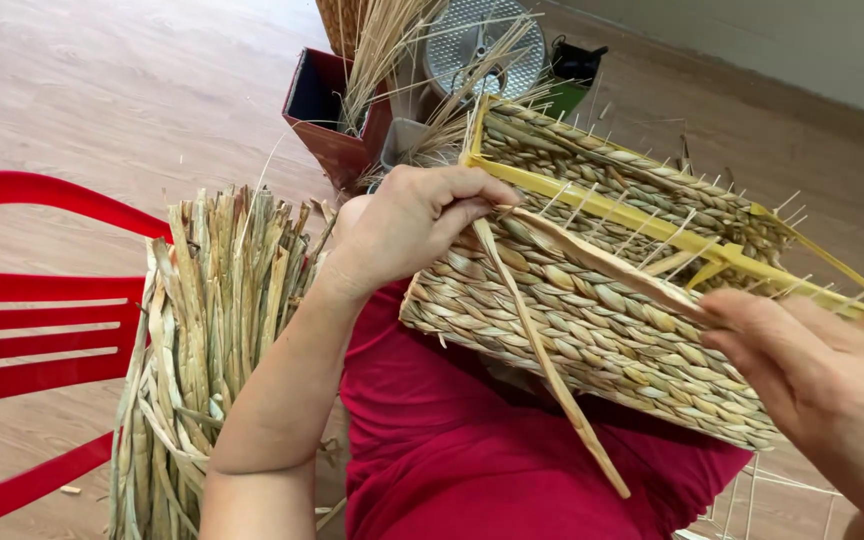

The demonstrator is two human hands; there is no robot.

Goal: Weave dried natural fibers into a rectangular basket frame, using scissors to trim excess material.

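A rectangular woven straw basket with a yellow rim rests tilted on my lap, on red cloth. My left hand grips its near left corner, fingers pinching flat straw strips at the rim. My right hand holds the other end of a long flat strip stretched across the basket's side. Another strip hangs down from my left hand over the weave. Thin wire ends stick up along the rim.
A thick bundle of dried straw leans on a red plastic chair at my left. Beyond the basket stand a dark red box holding thin stalks, a round metal fan-like object and a green item. Wooden floor all around.
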